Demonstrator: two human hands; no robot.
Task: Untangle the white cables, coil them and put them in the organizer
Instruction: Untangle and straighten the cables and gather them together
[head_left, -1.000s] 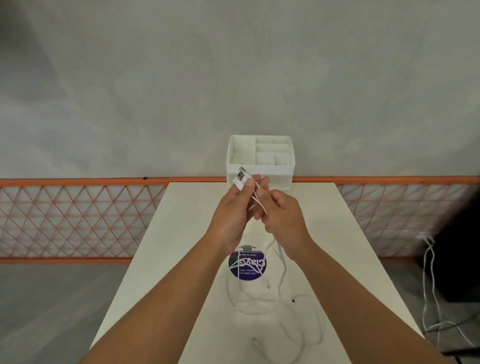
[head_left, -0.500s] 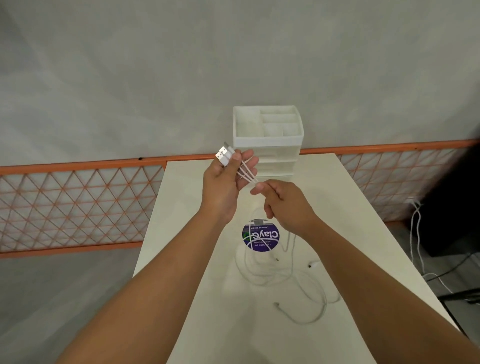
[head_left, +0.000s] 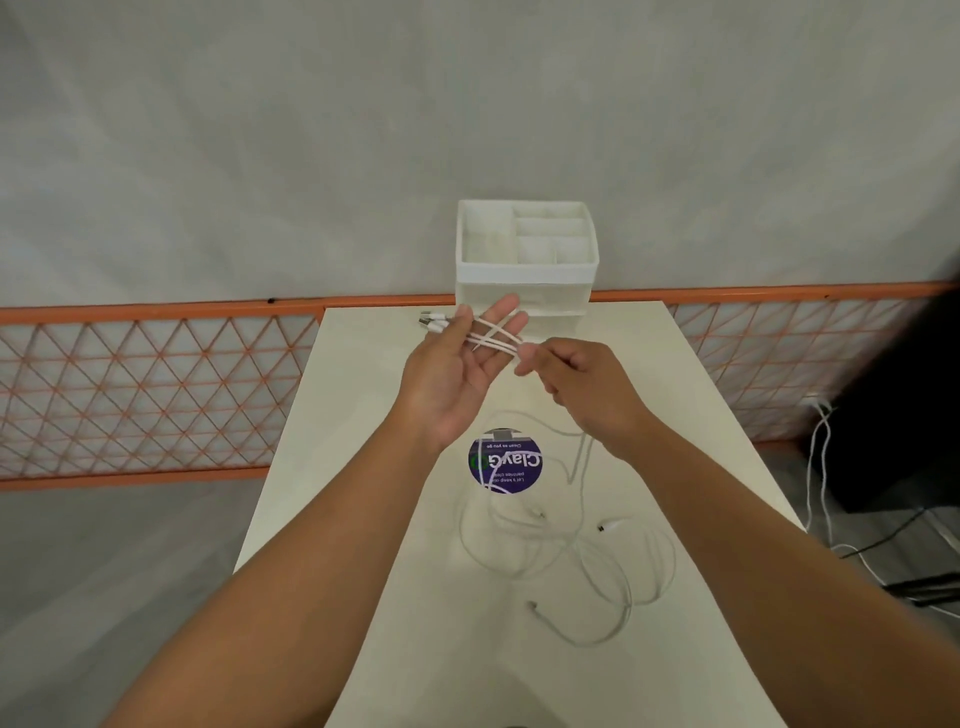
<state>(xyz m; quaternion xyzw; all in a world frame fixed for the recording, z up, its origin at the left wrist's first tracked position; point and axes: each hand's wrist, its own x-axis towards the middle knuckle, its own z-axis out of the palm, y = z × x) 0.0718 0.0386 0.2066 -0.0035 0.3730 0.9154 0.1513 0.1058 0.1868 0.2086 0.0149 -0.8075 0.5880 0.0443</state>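
Observation:
My left hand (head_left: 457, 371) is raised over the table, palm up with its fingers spread. Its thumb pins the white cables (head_left: 493, 339) near their USB plugs (head_left: 432, 321), which stick out to the left. The cables cross its fingers and run to my right hand (head_left: 576, 382), which pinches them at the fingertips. From there the cables hang down to a loose tangle of white cables (head_left: 582, 551) on the table. The white organizer (head_left: 525, 275), with several compartments, stands at the table's far edge just behind my hands.
A round purple pack (head_left: 506, 461) lies on the white table (head_left: 363, 467) under the cable loops. An orange lattice railing (head_left: 156, 384) runs behind the table. More cords (head_left: 821, 467) hang beside a dark object on the floor at the right.
My left hand has opened its fingers and the cables now lie across them. My right hand moved right, drawing the cables out. The view tilted, so the organizer sits lower in the frame.

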